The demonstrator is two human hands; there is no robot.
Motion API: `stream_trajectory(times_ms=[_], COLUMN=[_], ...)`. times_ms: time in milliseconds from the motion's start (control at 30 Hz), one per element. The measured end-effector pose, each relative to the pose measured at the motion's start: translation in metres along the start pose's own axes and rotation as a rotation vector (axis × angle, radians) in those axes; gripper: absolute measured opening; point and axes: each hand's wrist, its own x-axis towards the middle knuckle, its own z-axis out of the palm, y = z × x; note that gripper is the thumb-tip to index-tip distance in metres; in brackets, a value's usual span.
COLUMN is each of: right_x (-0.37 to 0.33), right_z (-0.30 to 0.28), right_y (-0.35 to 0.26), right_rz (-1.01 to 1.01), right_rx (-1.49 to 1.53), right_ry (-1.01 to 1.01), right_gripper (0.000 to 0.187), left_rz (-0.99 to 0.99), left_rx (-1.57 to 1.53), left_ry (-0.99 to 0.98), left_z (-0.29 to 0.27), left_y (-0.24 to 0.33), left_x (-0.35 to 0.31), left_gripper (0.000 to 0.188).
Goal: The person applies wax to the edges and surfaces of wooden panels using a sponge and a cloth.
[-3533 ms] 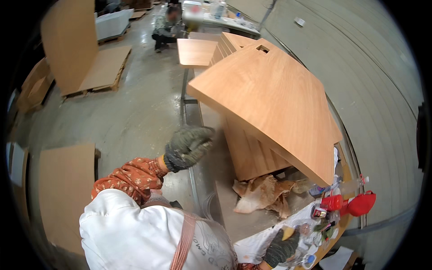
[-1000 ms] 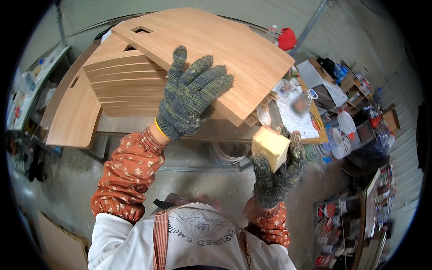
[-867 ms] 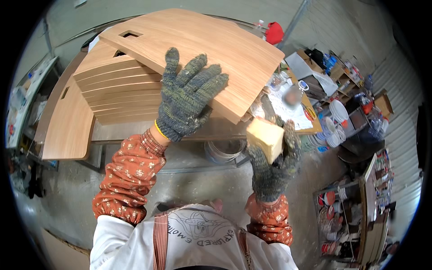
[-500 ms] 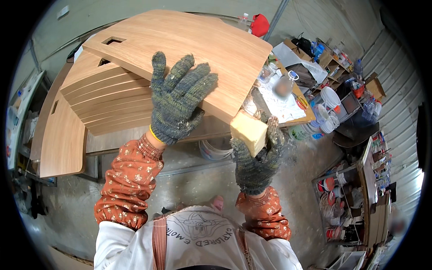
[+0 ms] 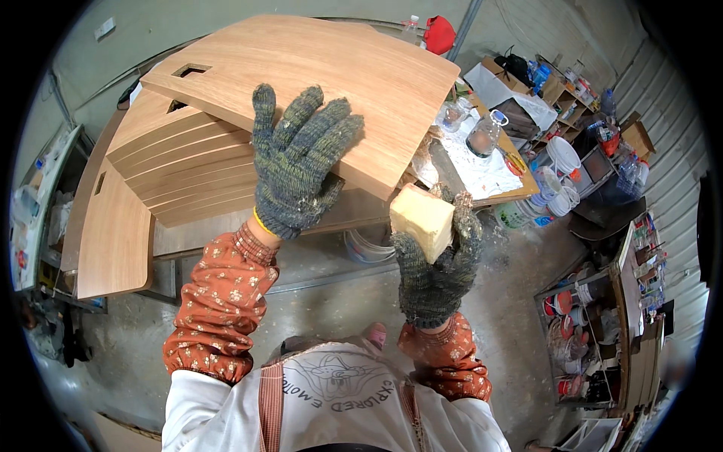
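My left hand, in a dark green knitted work glove, lies with fingers spread on the top wood-grain board. That board has a rectangular cutout near its left end and rests on a stack of similar boards. Gripped in my gloved right hand is a pale yellow sponge block. The block sits against or just beside the top board's near right corner; I cannot tell whether they touch. My right fingers wrap its right and lower sides.
To the right, a side table carries a clear jug, a white sheet and orange-handled scissors. White buckets stand beyond it. A shelf of paint cans is at far right. Another bucket sits under the bench.
The whole view has shifted slightly, with the scene sliding a little right. My left hand stays spread on the board, and my right hand still holds the sponge block near the same corner.
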Motion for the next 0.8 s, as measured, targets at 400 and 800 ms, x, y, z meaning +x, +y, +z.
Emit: stream_trajectory(times_ms=[400, 800], right_x=[0.011, -0.003], right_z=[-0.005, -0.024], right_y=[-0.013, -0.005], right_rz=[-0.373, -0.274], right_rx=[-0.197, -0.315], right_ry=[-0.067, -0.116], right_gripper=[0.059, 0.045], left_rz=[-0.033, -0.061], left_rx=[-0.036, -0.048], left_ry=[0.017, 0.068], left_z=[-0.004, -0.002], left_y=[0.009, 0.017], left_x=[-0.001, -0.006], left_gripper=[0.062, 0.057])
